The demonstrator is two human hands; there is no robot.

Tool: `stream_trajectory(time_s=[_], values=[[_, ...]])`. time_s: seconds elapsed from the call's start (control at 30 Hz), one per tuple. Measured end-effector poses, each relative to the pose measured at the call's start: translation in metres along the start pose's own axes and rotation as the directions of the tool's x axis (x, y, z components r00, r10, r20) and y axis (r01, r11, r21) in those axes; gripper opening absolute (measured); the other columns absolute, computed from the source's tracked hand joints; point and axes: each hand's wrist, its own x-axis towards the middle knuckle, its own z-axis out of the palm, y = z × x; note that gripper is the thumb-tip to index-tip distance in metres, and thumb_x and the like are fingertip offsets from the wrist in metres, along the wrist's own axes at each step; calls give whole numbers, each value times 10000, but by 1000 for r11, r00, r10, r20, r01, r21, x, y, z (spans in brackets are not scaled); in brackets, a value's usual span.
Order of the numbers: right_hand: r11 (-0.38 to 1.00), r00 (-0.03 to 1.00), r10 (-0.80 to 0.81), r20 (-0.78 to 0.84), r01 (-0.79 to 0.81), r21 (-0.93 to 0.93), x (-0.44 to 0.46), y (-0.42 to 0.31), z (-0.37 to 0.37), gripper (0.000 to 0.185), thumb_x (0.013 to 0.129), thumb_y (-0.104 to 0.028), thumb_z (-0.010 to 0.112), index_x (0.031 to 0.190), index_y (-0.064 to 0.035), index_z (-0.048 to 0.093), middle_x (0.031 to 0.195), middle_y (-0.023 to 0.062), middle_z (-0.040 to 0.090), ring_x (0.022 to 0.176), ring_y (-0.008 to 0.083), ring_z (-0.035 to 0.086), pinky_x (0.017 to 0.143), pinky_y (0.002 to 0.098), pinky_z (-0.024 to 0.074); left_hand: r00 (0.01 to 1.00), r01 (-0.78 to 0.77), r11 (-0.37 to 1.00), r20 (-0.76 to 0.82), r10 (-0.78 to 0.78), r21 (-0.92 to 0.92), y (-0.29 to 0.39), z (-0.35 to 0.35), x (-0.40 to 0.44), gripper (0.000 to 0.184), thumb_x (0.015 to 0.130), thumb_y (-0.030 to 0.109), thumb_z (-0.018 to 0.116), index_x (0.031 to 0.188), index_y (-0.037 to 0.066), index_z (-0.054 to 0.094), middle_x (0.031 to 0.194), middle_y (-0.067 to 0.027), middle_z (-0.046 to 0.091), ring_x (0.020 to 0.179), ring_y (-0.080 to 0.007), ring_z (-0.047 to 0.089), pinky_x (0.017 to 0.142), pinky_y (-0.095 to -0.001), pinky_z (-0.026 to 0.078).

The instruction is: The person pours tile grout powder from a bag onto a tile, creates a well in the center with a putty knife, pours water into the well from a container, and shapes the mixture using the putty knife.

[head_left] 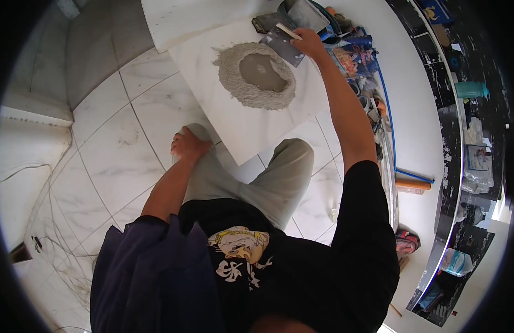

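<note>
My right hand (308, 42), with the arm stretched forward, is closed around the light handle of a flat-bladed trowel (283, 46). The grey blade lies at the far right corner of a white marble-look slab (235, 132). Beside the blade, on the slab, sits a ring of grey powder (233, 83) like dry cement. A pool of murky water (261, 71) fills the hollow in its middle. My left hand (189, 145) rests open on my left knee, its fingers lying over the trouser cloth and holding nothing.
Several tools and bags crowd the right wall, among them a dark bucket (330, 18) and a patterned blue bag (361, 54). A blue pipe (386, 105) runs along there. Loose wires (60, 250) lie on the tiled floor (110, 161) at left.
</note>
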Motion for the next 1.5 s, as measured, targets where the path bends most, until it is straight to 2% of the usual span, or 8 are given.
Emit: stream_trajectory(time_s=[0.2, 0.73, 0.83, 0.9, 1.0, 1.07, 1.4, 1.5], values=[[977, 985, 145, 95, -158, 143, -12, 1, -9, 352, 762, -263, 781, 1071, -101, 741, 935, 150, 739, 856, 316, 713, 768, 415, 543, 1000, 0, 1000, -15, 0, 14, 0, 2, -1, 1119, 637, 591, 806, 1521, 146, 285, 1436, -237, 410, 1258, -484, 495, 962, -615, 448], [984, 986, 150, -76, -141, 112, -113, -15, -58, 336, 762, -263, 760, 1042, -79, 728, 894, 144, 738, 807, 300, 707, 769, 400, 534, 1000, -15, 1000, 23, 15, 4, 2, -4, -8, 1193, 624, 601, 806, 1563, 137, 235, 1492, -239, 377, 1314, -495, 464, 1011, -611, 430], [903, 923, 371, -99, -334, 272, -147, -34, -66, 329, 765, -221, 748, 1021, -16, 713, 827, 129, 725, 775, 249, 706, 732, 383, 533, 1000, -20, 1000, 22, 20, -6, 0, -4, -8, 1187, 627, 595, 804, 1564, 141, 235, 1497, -230, 375, 1316, -484, 467, 1005, -608, 436], [749, 848, 530, 2, -469, 468, -175, -40, -63, 330, 808, -163, 737, 1030, 71, 666, 837, 90, 693, 716, 144, 649, 588, 283, 516, 999, -22, 1000, 26, 23, -10, 0, -5, -9, 1181, 630, 594, 800, 1563, 140, 236, 1497, -228, 375, 1317, -480, 468, 1002, -608, 438], [426, 679, 727, 101, -563, 708, -217, -72, -55, 305, 782, -127, 730, 1000, 64, 636, 878, 106, 625, 702, 187, 657, 560, 354, 629, 999, -29, 999, 29, 29, -24, 0, -5, -8, 1171, 636, 588, 793, 1563, 137, 236, 1495, -227, 378, 1318, -474, 470, 998, -606, 441], [340, 621, 776, 112, -561, 755, -234, -78, -39, 295, 746, -117, 714, 934, 80, 602, 821, 98, 589, 652, 181, 627, 510, 354, 631, 999, -31, 999, 33, 32, -22, -1, -5, -8, 1166, 639, 583, 790, 1563, 135, 236, 1493, -227, 379, 1318, -472, 471, 997, -605, 441], [354, 575, 817, 50, -567, 744, -228, -87, -1, 287, 690, -155, 715, 840, 62, 602, 716, 88, 585, 603, 175, 550, 491, 360, 497, 999, -45, 999, 29, 46, -14, 1, 1, -1, 1176, 632, 573, 783, 1568, 128, 227, 1485, -241, 379, 1317, -485, 461, 1007, -628, 425], [323, 588, 805, 76, -541, 776, -220, -88, -4, 307, 709, -144, 708, 886, 82, 598, 784, 116, 614, 636, 185, 594, 495, 359, 574, 999, -35, 999, 28, 35, -14, 3, -2, 0, 1168, 629, 574, 783, 1560, 125, 239, 1478, -249, 381, 1312, -491, 459, 1015, -632, 413]])
